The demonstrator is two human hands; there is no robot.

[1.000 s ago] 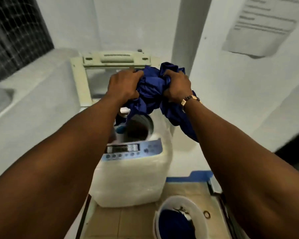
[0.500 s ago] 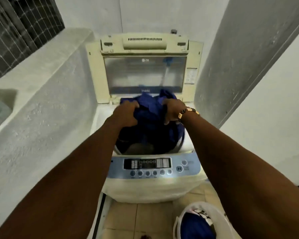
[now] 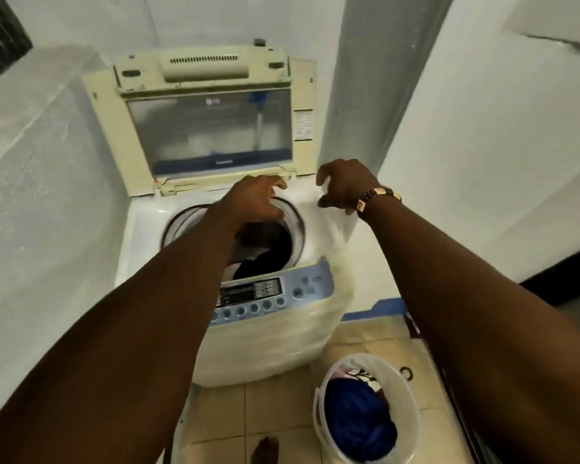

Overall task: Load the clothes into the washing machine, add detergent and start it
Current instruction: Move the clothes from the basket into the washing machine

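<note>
A white top-loading washing machine [image 3: 141, 229] stands ahead with its cream lid [image 3: 211, 105] raised against the wall. Dark clothes [image 3: 258, 262] lie inside the drum. My left hand [image 3: 253, 200] hovers over the drum opening, fingers apart and empty. My right hand [image 3: 344, 185], with a beaded bracelet on the wrist, is above the machine's right rear corner, also empty with fingers spread. A white laundry bucket [image 3: 412, 406] on the floor at the lower right holds a blue garment [image 3: 359, 416] and some lighter clothes. The blue control panel [image 3: 265, 296] faces me.
A rough concrete ledge [image 3: 41, 155] runs along the left of the machine. A grey pillar [image 3: 375, 78] and white wall close in on the right. The floor is beige tile [image 3: 275, 413]. A small dark ring [image 3: 406, 373] lies on the floor beside the bucket.
Both hands let go of the blue garment, which dropped into the drum. My hands have lifted and spread apart above the opening.
</note>
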